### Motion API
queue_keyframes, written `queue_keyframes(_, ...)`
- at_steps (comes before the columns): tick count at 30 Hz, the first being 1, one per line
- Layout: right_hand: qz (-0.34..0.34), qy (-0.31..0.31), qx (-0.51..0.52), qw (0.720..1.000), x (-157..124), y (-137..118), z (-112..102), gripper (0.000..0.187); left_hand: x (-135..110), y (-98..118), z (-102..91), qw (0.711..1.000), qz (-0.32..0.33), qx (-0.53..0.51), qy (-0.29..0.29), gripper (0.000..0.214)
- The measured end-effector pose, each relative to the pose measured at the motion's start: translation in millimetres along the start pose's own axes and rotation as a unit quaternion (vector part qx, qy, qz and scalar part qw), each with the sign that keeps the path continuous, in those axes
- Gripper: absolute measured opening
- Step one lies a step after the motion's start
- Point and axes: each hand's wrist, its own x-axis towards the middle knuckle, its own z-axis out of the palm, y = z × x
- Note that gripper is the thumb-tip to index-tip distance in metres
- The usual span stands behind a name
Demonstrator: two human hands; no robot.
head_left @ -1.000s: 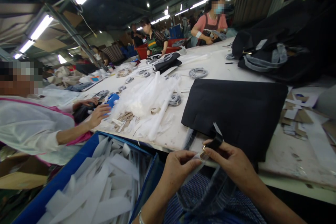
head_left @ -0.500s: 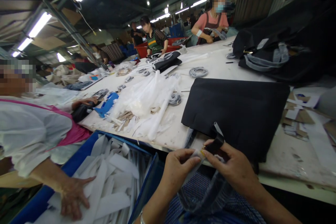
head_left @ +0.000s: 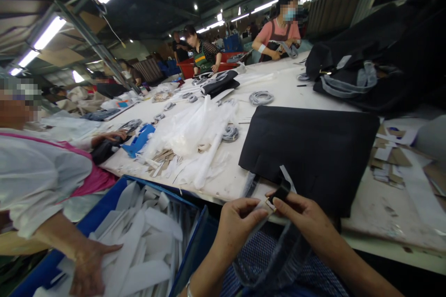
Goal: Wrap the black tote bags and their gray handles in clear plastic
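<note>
A black bag (head_left: pixel 306 148) lies flat on the table's front edge, right in front of me. My right hand (head_left: pixel 296 206) pinches a short black strap tab (head_left: pixel 279 191) that comes from the bag's near edge. Beside it, my left hand (head_left: pixel 242 222) grips the end of a plastic-wrapped strap (head_left: pixel 261 269), which loops down over my lap. A small gold-coloured buckle (head_left: pixel 270 204) sits between my fingertips, where tab and strap meet. A pale strip (head_left: pixel 286 176) sticks up by the tab.
Left of me stands a blue bin (head_left: pixel 118 181) of white strips, with a co-worker's hand (head_left: pixel 88 264) in it. Clear plastic bags (head_left: pixel 191 125) and coiled straps (head_left: pixel 261 98) lie on the table (head_left: pixel 226 185). Black bags (head_left: pixel 348 69) are heaped at the right. Other people work across the table.
The gold-coloured buckle has turned and shows more plainly between my fingertips. The pale strip by the tab stands out more. The co-worker's hand in the bin has shifted slightly down and left.
</note>
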Motion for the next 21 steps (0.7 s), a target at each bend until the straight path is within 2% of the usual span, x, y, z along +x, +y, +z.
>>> queue_keyframes(6, -0.01, 0.017, -0.035, 0.999, -0.4, -2.2, 1.9, 0.038, 0.1, 4.5, 4.6, 1.0, 0.015, 0.017, 0.011, 0.027)
queue_keyframes(12, -0.012, 0.029, 0.032, 0.999, -3.3, -8.9, 13.0, 0.036, -0.8, 4.0, 6.3, 0.999, 0.025, 0.034, 0.006, 0.024)
queue_keyframes(15, -0.015, 0.025, 0.033, 0.999, -4.6, -10.2, 13.4, 0.035, -0.2, 2.0, 6.7, 1.0, 0.018, 0.006, 0.01, 0.026)
queue_keyframes(18, -0.024, 0.012, 0.024, 0.999, -4.3, -9.5, 9.1, 0.042, 0.6, 0.3, 5.8, 1.0, -0.004, -0.012, 0.02, 0.031)
queue_keyframes(21, -0.018, 0.001, 0.056, 0.998, -2.3, -6.4, 5.0, 0.044, 1.3, -0.8, 4.0, 0.999, -0.033, -0.028, -0.002, 0.035)
